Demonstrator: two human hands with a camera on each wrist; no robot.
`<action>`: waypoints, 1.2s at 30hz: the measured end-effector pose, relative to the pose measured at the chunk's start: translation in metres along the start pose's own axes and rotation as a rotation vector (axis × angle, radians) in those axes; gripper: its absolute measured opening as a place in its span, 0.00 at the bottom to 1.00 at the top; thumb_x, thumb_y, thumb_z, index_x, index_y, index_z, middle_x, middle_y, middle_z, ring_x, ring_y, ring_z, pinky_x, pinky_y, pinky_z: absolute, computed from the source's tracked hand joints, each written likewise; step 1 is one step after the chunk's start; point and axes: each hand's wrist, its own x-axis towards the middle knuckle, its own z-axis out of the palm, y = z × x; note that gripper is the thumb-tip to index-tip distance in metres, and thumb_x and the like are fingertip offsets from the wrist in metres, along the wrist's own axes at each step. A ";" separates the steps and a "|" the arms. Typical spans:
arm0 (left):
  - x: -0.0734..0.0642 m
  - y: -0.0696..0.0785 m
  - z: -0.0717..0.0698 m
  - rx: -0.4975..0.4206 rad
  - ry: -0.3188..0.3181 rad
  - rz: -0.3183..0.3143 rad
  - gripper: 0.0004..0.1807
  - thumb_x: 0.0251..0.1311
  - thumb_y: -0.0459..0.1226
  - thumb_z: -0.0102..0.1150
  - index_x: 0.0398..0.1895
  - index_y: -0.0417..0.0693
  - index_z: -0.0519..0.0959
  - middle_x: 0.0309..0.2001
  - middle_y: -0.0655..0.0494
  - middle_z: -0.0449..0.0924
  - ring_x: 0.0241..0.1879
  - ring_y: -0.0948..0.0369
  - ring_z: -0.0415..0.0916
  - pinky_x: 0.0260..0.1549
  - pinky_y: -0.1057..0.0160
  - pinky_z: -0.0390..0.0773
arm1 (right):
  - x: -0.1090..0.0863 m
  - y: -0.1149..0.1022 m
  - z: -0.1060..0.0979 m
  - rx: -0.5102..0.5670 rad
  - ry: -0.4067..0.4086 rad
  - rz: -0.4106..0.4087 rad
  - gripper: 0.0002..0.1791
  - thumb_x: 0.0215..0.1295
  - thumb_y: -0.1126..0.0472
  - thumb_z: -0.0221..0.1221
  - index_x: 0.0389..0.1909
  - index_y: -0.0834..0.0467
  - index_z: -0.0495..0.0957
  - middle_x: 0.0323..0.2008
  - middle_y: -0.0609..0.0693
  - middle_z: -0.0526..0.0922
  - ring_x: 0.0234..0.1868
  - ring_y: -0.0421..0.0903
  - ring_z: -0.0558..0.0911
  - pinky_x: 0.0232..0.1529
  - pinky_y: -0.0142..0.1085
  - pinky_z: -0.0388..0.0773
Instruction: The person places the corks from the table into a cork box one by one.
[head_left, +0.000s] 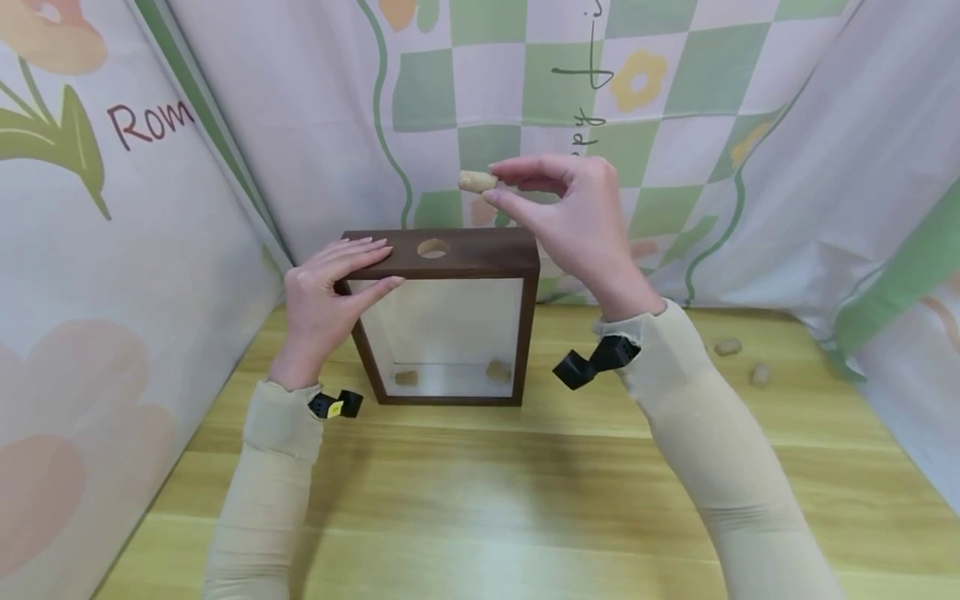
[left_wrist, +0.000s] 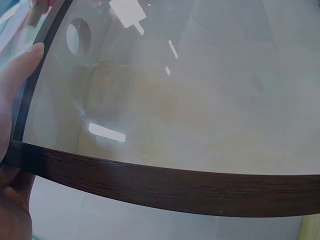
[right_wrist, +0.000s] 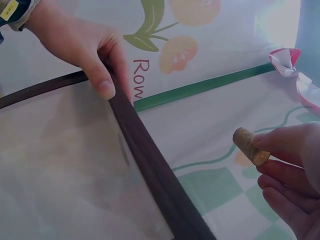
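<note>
A dark wooden shadow box (head_left: 530,333) with a clear front stands upright on the table, a round hole (head_left: 433,248) in its top. My left hand (head_left: 321,300) grips its upper left corner, fingers lying over the top and thumb at the front edge. Above the box and to the right of the hole, my right hand (head_left: 581,212) pinches a wine cork (right_wrist: 250,145) between thumb and fingers. The cork is apart from the box. Two corks, a left one (head_left: 407,378) and a right one (head_left: 498,370), lie inside at the bottom.
Two more corks, one farther back (head_left: 727,346) and one nearer (head_left: 761,374), lie on the wooden table (head_left: 480,508) at the right. A patterned curtain (head_left: 487,83) hangs close behind the box, and another printed cloth (head_left: 150,275) borders the left side.
</note>
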 end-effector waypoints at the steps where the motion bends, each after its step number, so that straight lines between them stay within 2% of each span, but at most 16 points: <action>1: 0.000 0.000 0.000 0.002 -0.001 0.001 0.23 0.48 0.37 0.82 0.50 0.47 0.89 0.50 0.54 0.86 0.53 0.54 0.83 0.64 0.57 0.72 | 0.002 -0.002 0.001 -0.008 -0.005 0.005 0.13 0.60 0.58 0.74 0.45 0.57 0.90 0.41 0.45 0.90 0.43 0.39 0.86 0.52 0.33 0.80; 11: -0.001 0.001 -0.002 0.007 0.002 -0.006 0.22 0.48 0.37 0.82 0.50 0.47 0.89 0.50 0.55 0.87 0.53 0.55 0.83 0.64 0.57 0.73 | 0.016 -0.002 0.021 -0.030 -0.110 0.060 0.12 0.63 0.57 0.73 0.46 0.55 0.90 0.44 0.44 0.89 0.44 0.37 0.86 0.46 0.33 0.82; 24: 0.000 0.001 -0.001 -0.013 -0.001 -0.021 0.22 0.48 0.36 0.82 0.49 0.47 0.90 0.50 0.58 0.87 0.54 0.55 0.82 0.64 0.57 0.73 | 0.011 0.013 0.043 -0.113 -0.315 0.016 0.11 0.66 0.58 0.69 0.46 0.57 0.90 0.42 0.46 0.88 0.39 0.36 0.86 0.43 0.29 0.83; 30: 0.000 0.001 0.000 -0.011 0.000 -0.016 0.22 0.47 0.36 0.82 0.49 0.47 0.89 0.50 0.57 0.86 0.54 0.55 0.82 0.64 0.57 0.73 | 0.008 0.017 0.044 -0.131 -0.307 0.013 0.18 0.65 0.51 0.71 0.51 0.56 0.88 0.47 0.48 0.88 0.44 0.37 0.86 0.46 0.28 0.82; 36: 0.000 0.001 0.000 -0.014 0.005 -0.006 0.22 0.47 0.36 0.83 0.49 0.47 0.89 0.49 0.57 0.87 0.53 0.55 0.83 0.64 0.56 0.73 | 0.001 0.017 0.038 -0.086 -0.261 0.014 0.20 0.64 0.47 0.71 0.52 0.53 0.88 0.51 0.45 0.87 0.47 0.38 0.85 0.48 0.31 0.82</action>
